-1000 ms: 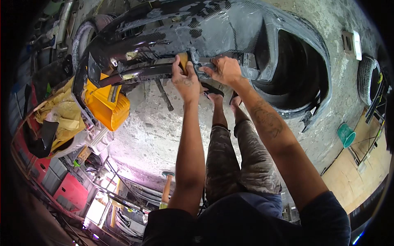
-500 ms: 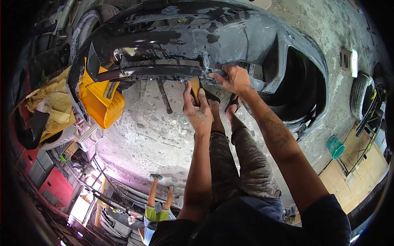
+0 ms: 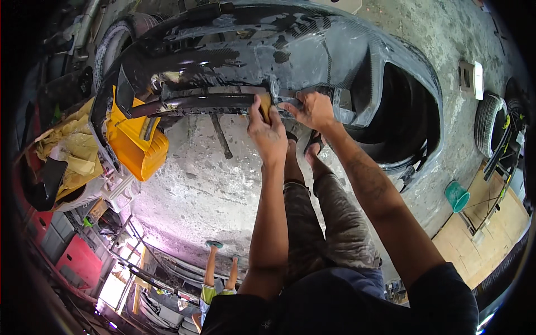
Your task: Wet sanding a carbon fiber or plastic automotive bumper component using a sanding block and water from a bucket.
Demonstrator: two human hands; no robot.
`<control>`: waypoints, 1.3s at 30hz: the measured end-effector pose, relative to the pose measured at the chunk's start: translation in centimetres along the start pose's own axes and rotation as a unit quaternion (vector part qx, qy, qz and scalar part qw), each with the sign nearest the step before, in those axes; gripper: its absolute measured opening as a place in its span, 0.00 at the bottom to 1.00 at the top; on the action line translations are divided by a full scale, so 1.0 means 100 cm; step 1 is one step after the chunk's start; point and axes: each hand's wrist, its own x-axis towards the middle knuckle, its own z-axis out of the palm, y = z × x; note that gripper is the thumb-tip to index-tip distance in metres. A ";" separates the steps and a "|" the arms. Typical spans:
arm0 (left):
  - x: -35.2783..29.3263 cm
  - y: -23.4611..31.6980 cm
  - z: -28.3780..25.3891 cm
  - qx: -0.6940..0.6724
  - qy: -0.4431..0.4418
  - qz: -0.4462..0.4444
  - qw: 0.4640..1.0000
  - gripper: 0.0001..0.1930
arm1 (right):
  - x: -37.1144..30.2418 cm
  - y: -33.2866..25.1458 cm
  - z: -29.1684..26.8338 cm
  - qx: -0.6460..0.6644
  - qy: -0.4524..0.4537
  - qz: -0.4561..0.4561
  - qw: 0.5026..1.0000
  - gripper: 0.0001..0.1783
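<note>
A black car bumper [image 3: 240, 67] with grey, scuffed, wet-looking patches lies across the far side in front of me. My left hand [image 3: 268, 138] grips a tan folded piece of sandpaper [image 3: 266, 109] between thumb and fingers. The sandpaper meets the near edge of the bumper's narrow crossbar, around its middle. Just to the right, my right hand [image 3: 315, 113] has its fingers curled over the same edge, the thumb pointing left toward the sandpaper. What lies under the right fingers is hidden.
A yellow plastic bin [image 3: 142, 153] and crumpled tan paper [image 3: 72, 162] are at left. Tyres [image 3: 490, 125] and a green bucket [image 3: 456, 196] stand at right, near a plywood sheet [image 3: 480, 234]. Another person's legs [image 3: 211, 268] show at lower left. My feet are just below the bumper.
My left hand has moved slightly up with the sandpaper, which now sits against the crossbar. My right hand stays at the bumper edge. The whole view has shifted a little.
</note>
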 end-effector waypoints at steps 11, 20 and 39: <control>-0.060 0.027 -0.016 -0.142 -0.005 -0.189 0.972 0.22 | 0.000 0.002 -0.004 0.009 -0.014 0.003 1.000 0.35; 0.013 0.023 -0.015 0.128 -0.078 -0.045 0.988 0.20 | 0.000 -0.001 0.003 -0.003 0.013 -0.011 1.000 0.35; 0.027 0.006 -0.020 0.104 -0.040 -0.013 0.994 0.20 | 0.005 -0.006 0.015 -0.004 0.035 -0.032 0.999 0.35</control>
